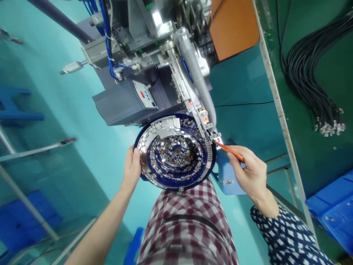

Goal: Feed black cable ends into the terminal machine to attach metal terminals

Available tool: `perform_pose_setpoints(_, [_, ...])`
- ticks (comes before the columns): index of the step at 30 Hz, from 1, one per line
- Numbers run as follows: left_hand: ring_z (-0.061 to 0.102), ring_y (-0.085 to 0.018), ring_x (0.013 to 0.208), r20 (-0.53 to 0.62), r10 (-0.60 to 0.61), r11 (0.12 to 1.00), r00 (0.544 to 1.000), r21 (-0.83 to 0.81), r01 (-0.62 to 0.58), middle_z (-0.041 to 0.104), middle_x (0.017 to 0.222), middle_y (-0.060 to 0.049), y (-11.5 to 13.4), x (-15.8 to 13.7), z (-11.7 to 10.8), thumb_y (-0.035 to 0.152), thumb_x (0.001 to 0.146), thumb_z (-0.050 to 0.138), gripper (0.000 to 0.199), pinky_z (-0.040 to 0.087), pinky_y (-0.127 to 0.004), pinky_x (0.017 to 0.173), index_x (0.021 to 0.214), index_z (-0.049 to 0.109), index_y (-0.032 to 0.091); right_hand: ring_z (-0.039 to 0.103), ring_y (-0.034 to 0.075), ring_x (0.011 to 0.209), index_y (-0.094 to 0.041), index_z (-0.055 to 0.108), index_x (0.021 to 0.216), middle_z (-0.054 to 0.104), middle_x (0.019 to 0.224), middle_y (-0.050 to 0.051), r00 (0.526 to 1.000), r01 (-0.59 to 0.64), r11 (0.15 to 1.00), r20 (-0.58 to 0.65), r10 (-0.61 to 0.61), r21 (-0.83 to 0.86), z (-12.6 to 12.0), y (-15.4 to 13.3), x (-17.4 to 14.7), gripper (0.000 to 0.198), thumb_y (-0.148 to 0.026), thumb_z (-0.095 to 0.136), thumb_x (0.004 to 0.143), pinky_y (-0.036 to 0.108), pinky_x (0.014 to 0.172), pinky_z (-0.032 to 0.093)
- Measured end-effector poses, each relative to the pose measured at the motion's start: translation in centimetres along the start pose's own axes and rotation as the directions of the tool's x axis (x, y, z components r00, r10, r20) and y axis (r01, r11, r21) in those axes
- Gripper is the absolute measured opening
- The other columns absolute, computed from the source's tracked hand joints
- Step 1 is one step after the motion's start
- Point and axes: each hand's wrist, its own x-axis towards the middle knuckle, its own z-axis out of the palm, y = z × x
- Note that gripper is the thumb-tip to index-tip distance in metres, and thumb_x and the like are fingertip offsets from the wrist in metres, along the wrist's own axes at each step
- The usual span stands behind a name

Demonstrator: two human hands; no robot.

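A round dark-blue vibratory feeder bowl [176, 180] with stepped tracks holds a heap of small shiny metal parts [179, 151]. My left hand [132, 165] grips its left rim, thumb on top; the other fingers are mostly hidden. At the bowl's right side, my right hand [249, 171] is closed on a slim orange tapered tool [230, 150]; I cannot tell its exact kind. The tool's thin tip touches or hovers close to the outlet where the bowl meets the straight feed track [183, 86].
A grey control box [124, 105] with a red display sits behind the bowl, beneath machinery with blue air tubes. A grey corrugated hose [197, 70] runs along the track. Black cables [306, 73] lie on the green surface at right. Blue bins [333, 209] and a blue stool [19, 103] flank me.
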Motion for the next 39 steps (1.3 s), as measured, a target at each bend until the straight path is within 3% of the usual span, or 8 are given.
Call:
perform_pose_setpoints(7, [0.057,-0.023,0.104,-0.037,-0.044,0.999,0.998,0.025,0.045,0.064,0.113,-0.009,0.0,-0.2,0.1,0.070,0.092,0.032,0.064,0.043,-0.033,0.089,0.113,0.061,0.017,0.068,0.019,0.094,-0.021,0.067,0.107,0.072,0.102,0.006,0.997,0.067,0.996,0.044,-0.070,0.065,-0.5,1.4,1.4,0.028,-0.003,0.062,0.086,0.033,0.084,0.056])
perform_pose_setpoints(13, [0.058,-0.021,0.092,-0.103,-0.010,1.000,0.995,-0.007,0.010,0.066,0.099,-0.007,-0.5,-0.2,0.5,0.069,0.092,0.032,0.063,0.045,-0.032,0.084,0.103,0.064,0.015,0.068,0.019,0.095,-0.020,0.067,0.108,0.072,0.102,0.006,0.992,0.095,0.990,0.079,-0.103,0.104,-1.3,2.2,1.3,0.031,-0.001,0.063,0.084,0.032,0.085,0.055])
perform_pose_setpoints(18, [0.055,-0.023,0.110,-0.174,-0.017,1.000,0.985,-0.008,0.016,0.063,0.116,-0.010,-0.4,-0.3,0.8,0.066,0.094,0.031,0.063,0.041,-0.033,0.097,0.117,0.062,0.017,0.066,0.020,0.100,-0.018,0.065,0.113,0.071,0.106,0.008,0.974,0.113,0.977,0.175,-0.144,0.179,-1.4,2.4,0.4,0.037,0.003,0.060,0.083,0.033,0.087,0.055])
perform_pose_setpoints(21, [0.056,-0.024,0.109,-0.171,-0.018,1.000,0.985,-0.007,0.017,0.063,0.116,-0.010,-0.3,-0.3,0.9,0.066,0.094,0.030,0.064,0.041,-0.034,0.098,0.117,0.063,0.016,0.066,0.019,0.102,-0.018,0.065,0.114,0.070,0.108,0.008,0.969,0.109,0.975,0.200,-0.148,0.192,-1.6,2.7,-0.4,0.037,0.003,0.059,0.084,0.032,0.088,0.056])
perform_pose_setpoints(26, [0.058,-0.025,0.103,-0.150,-0.033,0.999,0.988,0.001,0.034,0.065,0.111,-0.011,-0.2,-0.3,0.9,0.067,0.094,0.029,0.066,0.043,-0.036,0.092,0.114,0.064,0.014,0.067,0.019,0.099,-0.018,0.067,0.110,0.071,0.103,0.007,0.984,0.082,0.982,0.140,-0.106,0.168,-1.9,2.6,-0.4,0.033,0.001,0.061,0.084,0.032,0.086,0.056])
perform_pose_setpoints(32, [0.058,-0.024,0.103,-0.137,-0.032,0.999,0.990,0.012,0.034,0.066,0.110,-0.009,0.3,-0.2,0.8,0.068,0.094,0.028,0.066,0.044,-0.035,0.091,0.111,0.064,0.016,0.068,0.019,0.094,-0.019,0.069,0.105,0.072,0.101,0.006,0.995,0.096,0.986,0.007,-0.098,0.137,-1.8,2.0,1.9,0.029,-0.002,0.065,0.083,0.032,0.083,0.057])
perform_pose_setpoints(39, [0.058,-0.023,0.101,-0.110,-0.041,0.999,0.993,0.008,0.042,0.065,0.108,-0.008,0.2,-0.3,0.7,0.065,0.095,0.029,0.061,0.043,-0.034,0.089,0.112,0.063,0.017,0.068,0.019,0.093,-0.021,0.070,0.103,0.073,0.102,0.005,0.992,0.124,0.983,-0.002,-0.125,0.136,-0.9,1.7,4.6,0.026,-0.003,0.064,0.085,0.034,0.083,0.058])
